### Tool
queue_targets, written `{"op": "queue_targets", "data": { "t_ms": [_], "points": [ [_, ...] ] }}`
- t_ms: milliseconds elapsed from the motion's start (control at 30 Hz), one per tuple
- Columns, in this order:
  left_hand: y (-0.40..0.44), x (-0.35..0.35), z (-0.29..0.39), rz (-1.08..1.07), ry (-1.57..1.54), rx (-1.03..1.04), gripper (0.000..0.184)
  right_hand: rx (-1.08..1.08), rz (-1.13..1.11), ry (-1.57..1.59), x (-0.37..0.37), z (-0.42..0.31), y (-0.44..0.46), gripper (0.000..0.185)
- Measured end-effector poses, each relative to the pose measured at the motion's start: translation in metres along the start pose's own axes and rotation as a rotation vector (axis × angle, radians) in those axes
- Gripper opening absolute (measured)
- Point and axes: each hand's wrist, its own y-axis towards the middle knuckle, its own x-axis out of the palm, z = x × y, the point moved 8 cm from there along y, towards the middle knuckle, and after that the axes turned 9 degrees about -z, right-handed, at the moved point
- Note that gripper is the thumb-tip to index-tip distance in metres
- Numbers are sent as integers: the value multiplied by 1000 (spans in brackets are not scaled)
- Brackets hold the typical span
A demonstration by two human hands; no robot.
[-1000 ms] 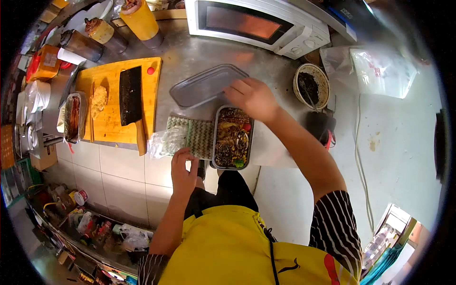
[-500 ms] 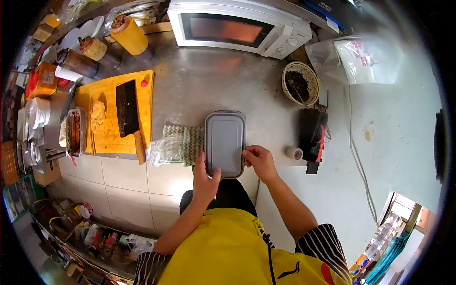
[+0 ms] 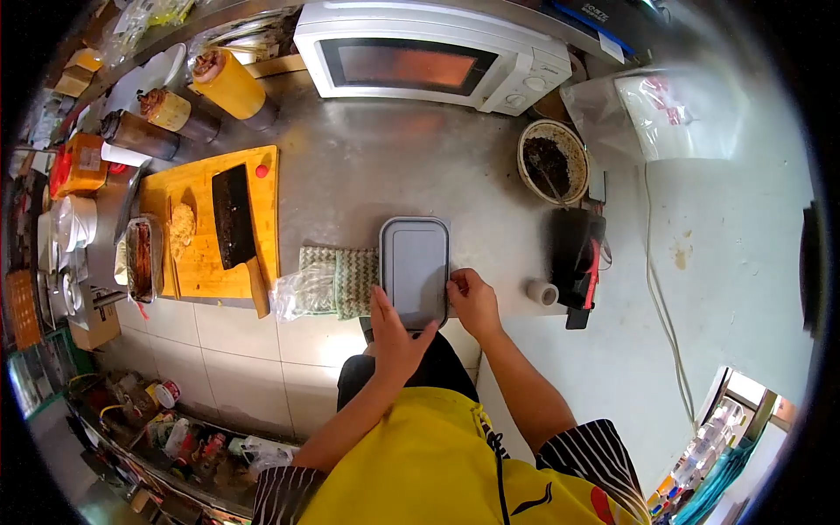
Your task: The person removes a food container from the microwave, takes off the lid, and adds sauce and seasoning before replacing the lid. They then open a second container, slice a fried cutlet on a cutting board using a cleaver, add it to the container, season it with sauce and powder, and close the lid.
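Observation:
A food container with a grey lid (image 3: 416,271) over it lies at the front edge of the metal counter. My left hand (image 3: 399,348) holds its near left corner, fingers along the left side and thumb across the near edge. At the right edge, my right hand (image 3: 475,304) has its bent fingers pressed together on the rim. The lid hides the food inside. Just left of the container are a patterned cloth (image 3: 356,282) and a crumpled clear plastic bag (image 3: 304,293).
A cutting board (image 3: 197,271) with a cleaver (image 3: 232,219) is on the left, sauce bottles (image 3: 229,86) behind it. A microwave (image 3: 429,57) stands at the back. On the right are a bowl of dark contents (image 3: 551,162), a white roll (image 3: 542,292) and a black device (image 3: 573,254).
The grey lid has moved from behind the container onto its top, covering the food. Both hands have come to the container's sides. Since the middle frame, my left thumb has shifted right along the near edge.

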Motion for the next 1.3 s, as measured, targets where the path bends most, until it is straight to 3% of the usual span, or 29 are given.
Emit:
{"op": "queue_targets", "data": {
  "t_ms": [200, 400, 633, 800, 1000, 1100, 1200, 1300],
  "points": [
    [8, 9, 10, 78, 200, -18, 132, 12, -199, -7, 9, 28, 25, 24],
    [13, 14, 9, 77, 223, -44, 135, -129, -70, 127, -34, -51, 95, 34],
    [58, 1, 38, 107, 246, -22, 142, -22, -119, 158, -16, -17, 126, 36],
    [115, -1, 63, 13, 390, -116, 145, -23, -126, 104, -17, -16, 134, 37],
    [132, -2, 67, -283, 556, -347, 147, 134, -258, 383, -3, -9, 141, 35],
    [136, -2, 64, -352, 478, -388, 146, 116, -223, 463, 3, -9, 141, 33],
    [134, -2, 63, -319, 442, -336, 144, 127, -201, 385, 5, -1, 145, 36],
    [122, -8, 60, -68, 410, 6, 132, 53, -127, 357, 1, -5, 140, 36]
  ]
}}
